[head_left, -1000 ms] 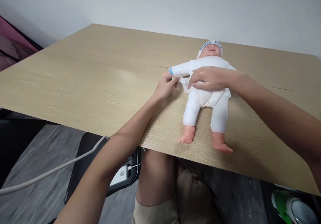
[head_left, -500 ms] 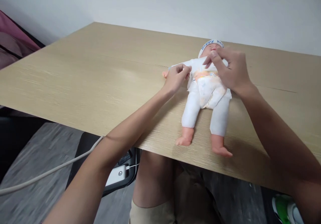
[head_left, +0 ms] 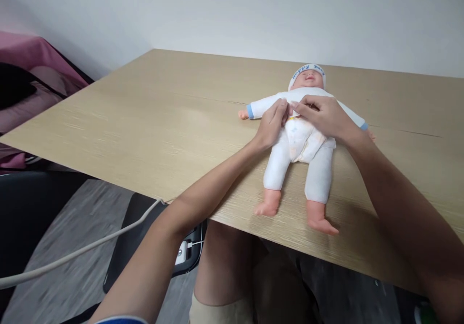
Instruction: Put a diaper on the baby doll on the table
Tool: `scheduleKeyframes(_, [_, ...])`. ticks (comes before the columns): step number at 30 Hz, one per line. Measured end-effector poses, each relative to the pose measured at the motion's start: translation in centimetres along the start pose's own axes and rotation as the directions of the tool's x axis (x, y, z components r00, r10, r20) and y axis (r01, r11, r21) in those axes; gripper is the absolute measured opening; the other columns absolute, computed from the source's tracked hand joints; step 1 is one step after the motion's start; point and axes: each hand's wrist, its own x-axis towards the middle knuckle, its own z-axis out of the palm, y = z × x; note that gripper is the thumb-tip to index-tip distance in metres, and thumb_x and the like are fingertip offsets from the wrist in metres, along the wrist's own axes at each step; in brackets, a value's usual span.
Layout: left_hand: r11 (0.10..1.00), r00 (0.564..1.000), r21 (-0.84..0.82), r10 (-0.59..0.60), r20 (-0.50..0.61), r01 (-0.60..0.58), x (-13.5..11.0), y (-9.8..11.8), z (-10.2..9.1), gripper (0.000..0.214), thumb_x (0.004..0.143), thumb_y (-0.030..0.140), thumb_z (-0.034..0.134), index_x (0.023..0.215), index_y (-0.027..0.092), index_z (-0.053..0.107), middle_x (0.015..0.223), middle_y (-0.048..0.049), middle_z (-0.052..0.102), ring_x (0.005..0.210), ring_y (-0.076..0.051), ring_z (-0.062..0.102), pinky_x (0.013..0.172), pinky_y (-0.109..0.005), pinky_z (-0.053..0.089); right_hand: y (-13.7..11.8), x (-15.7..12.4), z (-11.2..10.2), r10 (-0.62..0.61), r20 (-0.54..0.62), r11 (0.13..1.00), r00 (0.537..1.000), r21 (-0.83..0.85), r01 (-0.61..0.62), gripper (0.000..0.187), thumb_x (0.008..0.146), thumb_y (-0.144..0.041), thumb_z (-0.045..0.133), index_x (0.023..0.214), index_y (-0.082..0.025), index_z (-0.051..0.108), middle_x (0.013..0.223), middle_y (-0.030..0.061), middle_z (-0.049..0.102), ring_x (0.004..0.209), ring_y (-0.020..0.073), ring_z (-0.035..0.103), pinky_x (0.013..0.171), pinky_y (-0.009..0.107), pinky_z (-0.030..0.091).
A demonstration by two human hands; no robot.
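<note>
A baby doll (head_left: 300, 145) in a white suit and a white cap with blue letters lies on its back on the wooden table (head_left: 145, 111), feet toward me. Both my hands meet on its belly. My left hand (head_left: 271, 125) pinches the doll's white clothing at the waist with closed fingers. My right hand (head_left: 321, 115) grips the same clothing from the other side, fingers curled. A patch of nappy with orange print shows below my fingers.
A pink cloth (head_left: 32, 72) covers something at the left wall. Below the table edge are my knees (head_left: 232, 266), a black device with a white charger (head_left: 184, 254), and a grey cable (head_left: 79, 251) running left over the floor.
My left hand came in from the doll's arm to its belly. My right hand dropped from the chest to meet it, and the lifted clothing now lies lower over the nappy. The view shifted slightly.
</note>
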Motion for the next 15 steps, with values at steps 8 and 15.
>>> scheduleKeyframes(8, [0.984,1.000,0.181,0.009,-0.014,-0.006,-0.3,-2.5,-2.4,0.033,0.111,0.049,0.066,0.133,0.026,0.058,0.136,-0.0120,0.071,0.107,-0.022,0.068,0.098,-0.038,0.056,0.0,-0.1,-0.2,0.053,0.030,0.998,0.998,-0.017,-0.053,0.033,0.097,-0.046,0.070,0.073,-0.024,0.060,0.069,-0.0015,0.052,0.071,0.0181,0.048,0.071,0.036,0.041])
scheduleKeyframes(15, [0.966,0.999,0.255,0.028,0.015,-0.031,0.0,-3.9,-2.7,0.031,0.111,0.049,0.062,0.127,0.022,0.063,0.140,-0.0142,0.071,0.124,-0.023,0.068,0.112,-0.036,0.052,1.2,0.1,0.2,0.057,-0.044,0.998,0.997,0.043,-0.055,0.019,0.089,-0.032,0.076,0.093,-0.027,0.058,0.083,0.0001,0.064,0.077,0.0204,0.059,0.076,0.037,0.051])
